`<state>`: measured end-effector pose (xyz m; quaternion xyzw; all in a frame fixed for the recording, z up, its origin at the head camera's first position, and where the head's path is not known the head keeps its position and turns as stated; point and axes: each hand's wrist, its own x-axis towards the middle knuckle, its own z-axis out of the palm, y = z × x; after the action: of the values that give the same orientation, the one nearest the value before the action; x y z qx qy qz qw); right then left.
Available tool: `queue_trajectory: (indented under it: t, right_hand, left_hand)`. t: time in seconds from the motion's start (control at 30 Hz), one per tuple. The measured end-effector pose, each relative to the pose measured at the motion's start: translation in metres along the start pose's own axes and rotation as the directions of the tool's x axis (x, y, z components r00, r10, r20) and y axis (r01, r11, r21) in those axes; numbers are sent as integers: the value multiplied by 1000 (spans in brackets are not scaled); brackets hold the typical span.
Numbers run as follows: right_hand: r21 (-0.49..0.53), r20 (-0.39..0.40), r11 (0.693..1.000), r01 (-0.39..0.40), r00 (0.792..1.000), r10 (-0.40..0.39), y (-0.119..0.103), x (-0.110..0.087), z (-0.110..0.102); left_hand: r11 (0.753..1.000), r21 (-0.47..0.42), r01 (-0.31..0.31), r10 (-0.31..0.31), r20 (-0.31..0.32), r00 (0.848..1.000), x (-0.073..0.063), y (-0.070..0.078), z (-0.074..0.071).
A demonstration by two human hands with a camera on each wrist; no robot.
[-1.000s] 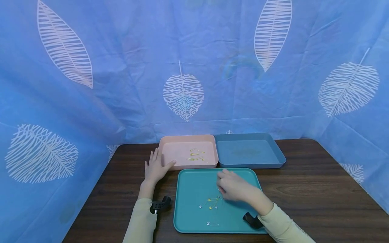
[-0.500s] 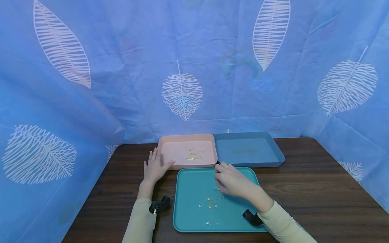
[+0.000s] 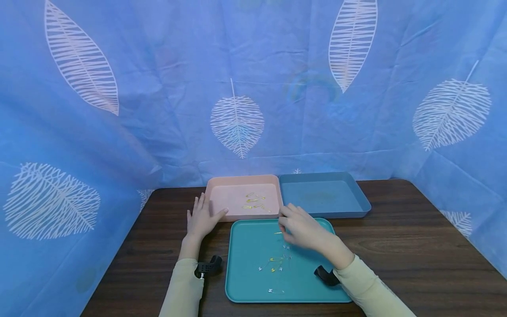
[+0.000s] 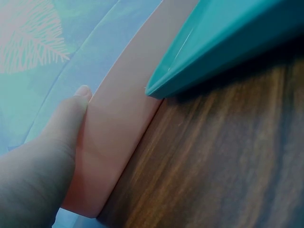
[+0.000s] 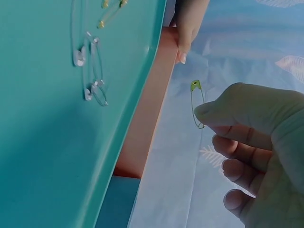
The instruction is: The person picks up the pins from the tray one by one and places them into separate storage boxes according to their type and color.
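Note:
Between thumb and forefinger, my right hand [image 3: 303, 228] pinches a gold safety pin [image 5: 194, 107], its head pointing away from the fingertips. The hand is above the far edge of the teal tray [image 3: 247, 246], close to the pink tray [image 3: 225, 193]. My left hand [image 3: 201, 221] rests at the front left corner of the pink tray, fingers straight along its side and thumb on the rim. Silver safety pins [image 5: 88, 90] and gold ones lie loosely grouped on the teal tray. Several gold safety pins [image 3: 253, 200] lie inside the pink tray.
A blue tray [image 3: 325, 193] stands right of the pink one, their sides together. One silver safety pin [image 3: 276, 291] lies apart near the teal tray's front edge. The trays sit on a dark wooden table [image 3: 396, 237], with a blue leaf-patterned cloth [image 3: 293, 123] hanging behind.
My right hand has moved away from the pins on the teal tray toward its far edge, with a gold safety pin now showing in its fingers. The left hand has stayed at the pink tray.

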<state>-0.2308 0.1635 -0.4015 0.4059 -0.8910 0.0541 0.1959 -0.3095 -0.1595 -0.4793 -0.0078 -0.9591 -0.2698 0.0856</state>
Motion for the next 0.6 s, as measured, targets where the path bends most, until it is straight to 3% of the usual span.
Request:
queue_trajectory:
  t: [0.6]
  right_hand:
    - [-20, -75, 998, 56, 996, -57, 19, 37, 7]
  left_hand:
    - [1000, 19, -4, 4, 12, 1000, 0, -1, 0]
